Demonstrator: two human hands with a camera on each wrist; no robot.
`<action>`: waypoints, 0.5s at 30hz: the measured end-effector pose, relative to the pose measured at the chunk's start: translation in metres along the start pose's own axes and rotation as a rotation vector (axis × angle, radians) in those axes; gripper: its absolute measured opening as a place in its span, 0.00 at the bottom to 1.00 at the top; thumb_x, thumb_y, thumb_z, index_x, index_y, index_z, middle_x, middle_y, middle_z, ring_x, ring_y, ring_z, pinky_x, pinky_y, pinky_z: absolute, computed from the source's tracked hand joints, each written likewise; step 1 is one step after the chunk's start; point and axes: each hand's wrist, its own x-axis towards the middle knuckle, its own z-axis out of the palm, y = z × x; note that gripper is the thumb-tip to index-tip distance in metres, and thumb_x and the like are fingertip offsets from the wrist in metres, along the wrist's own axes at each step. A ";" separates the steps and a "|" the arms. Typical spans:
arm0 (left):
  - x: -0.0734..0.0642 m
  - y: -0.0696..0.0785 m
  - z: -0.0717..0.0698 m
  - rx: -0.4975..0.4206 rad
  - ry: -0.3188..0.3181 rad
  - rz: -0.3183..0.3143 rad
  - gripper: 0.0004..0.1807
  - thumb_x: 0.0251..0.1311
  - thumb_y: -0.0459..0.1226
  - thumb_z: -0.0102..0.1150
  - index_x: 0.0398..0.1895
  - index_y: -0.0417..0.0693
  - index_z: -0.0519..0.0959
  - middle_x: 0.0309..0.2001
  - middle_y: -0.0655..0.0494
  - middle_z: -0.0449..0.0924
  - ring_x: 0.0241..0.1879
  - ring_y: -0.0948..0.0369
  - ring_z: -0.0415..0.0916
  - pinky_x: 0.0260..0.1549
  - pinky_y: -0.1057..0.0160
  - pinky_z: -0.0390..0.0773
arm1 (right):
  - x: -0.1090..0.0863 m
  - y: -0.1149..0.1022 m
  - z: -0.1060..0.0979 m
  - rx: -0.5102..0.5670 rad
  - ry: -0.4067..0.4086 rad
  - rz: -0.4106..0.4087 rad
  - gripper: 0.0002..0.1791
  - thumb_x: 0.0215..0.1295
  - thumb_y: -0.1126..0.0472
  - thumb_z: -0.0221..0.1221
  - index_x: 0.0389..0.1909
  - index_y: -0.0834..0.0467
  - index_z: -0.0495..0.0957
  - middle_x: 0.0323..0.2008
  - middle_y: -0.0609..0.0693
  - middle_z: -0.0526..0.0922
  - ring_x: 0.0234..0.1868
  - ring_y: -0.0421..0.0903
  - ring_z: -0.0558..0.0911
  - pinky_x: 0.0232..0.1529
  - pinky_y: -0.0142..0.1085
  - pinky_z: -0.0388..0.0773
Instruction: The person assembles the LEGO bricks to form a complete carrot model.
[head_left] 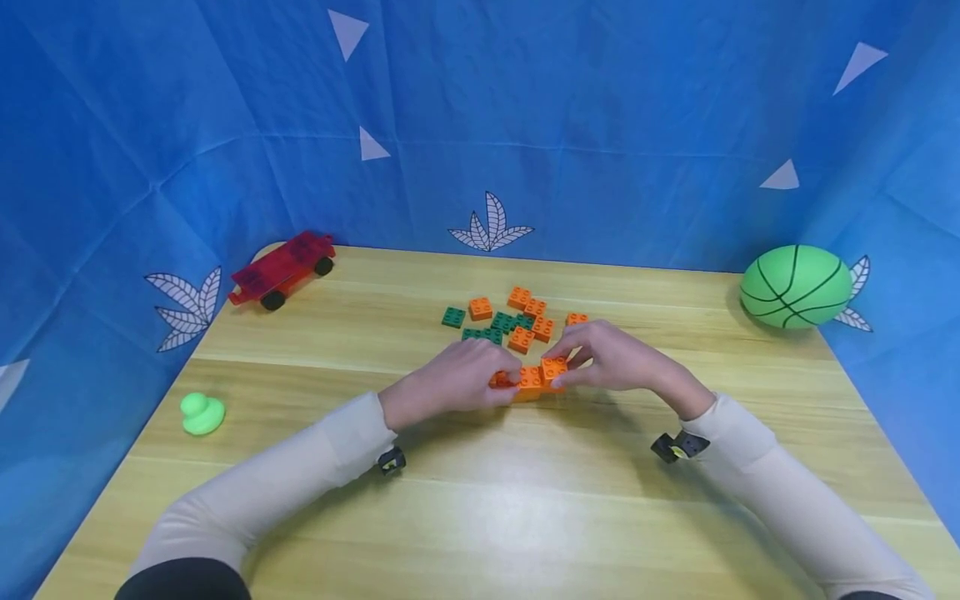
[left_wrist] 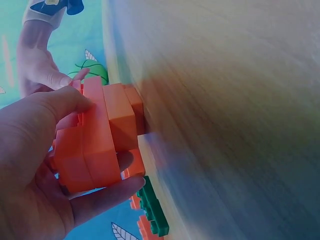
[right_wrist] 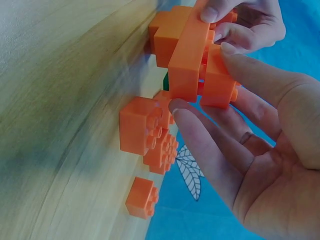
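Observation:
An orange block build (head_left: 529, 382) stands at the middle of the table, a long brick (right_wrist: 189, 60) over smaller bricks (left_wrist: 120, 112). My left hand (head_left: 474, 377) grips its left end, thumb on the near side and fingers behind. My right hand (head_left: 617, 358) pinches a small orange brick (right_wrist: 216, 75) between thumb and fingers at the right end of the long brick's top. In the right wrist view a narrow gap with studs shows between that brick and the long one. Behind the hands lie loose orange bricks (head_left: 521, 339) and flat green bricks (head_left: 453, 317).
A red toy car (head_left: 285, 268) stands at the table's back left corner, and a light green toy duck (head_left: 202, 414) near the left edge. At the back right rests a green ball (head_left: 797, 286) with black lines. Blue cloth (head_left: 600, 100) hangs behind the wooden table (head_left: 495, 517).

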 end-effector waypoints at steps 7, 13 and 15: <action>-0.001 -0.002 0.000 -0.001 0.004 -0.012 0.12 0.63 0.39 0.66 0.22 0.57 0.77 0.23 0.67 0.76 0.21 0.69 0.65 0.21 0.73 0.61 | 0.003 0.002 -0.003 0.018 -0.028 0.017 0.16 0.62 0.61 0.72 0.51 0.59 0.87 0.47 0.54 0.87 0.46 0.50 0.89 0.49 0.42 0.87; 0.001 -0.003 0.000 -0.007 0.003 -0.002 0.14 0.63 0.39 0.65 0.21 0.58 0.74 0.22 0.67 0.73 0.21 0.69 0.63 0.21 0.72 0.59 | 0.003 0.002 -0.003 0.050 -0.037 0.061 0.15 0.62 0.61 0.72 0.50 0.57 0.87 0.47 0.54 0.86 0.45 0.49 0.90 0.48 0.42 0.87; 0.001 -0.003 0.001 -0.006 -0.001 0.000 0.15 0.63 0.39 0.66 0.20 0.58 0.73 0.21 0.67 0.72 0.21 0.69 0.62 0.22 0.71 0.59 | 0.002 0.002 -0.002 0.065 -0.041 0.068 0.15 0.62 0.60 0.72 0.49 0.57 0.87 0.48 0.54 0.86 0.46 0.51 0.90 0.47 0.39 0.88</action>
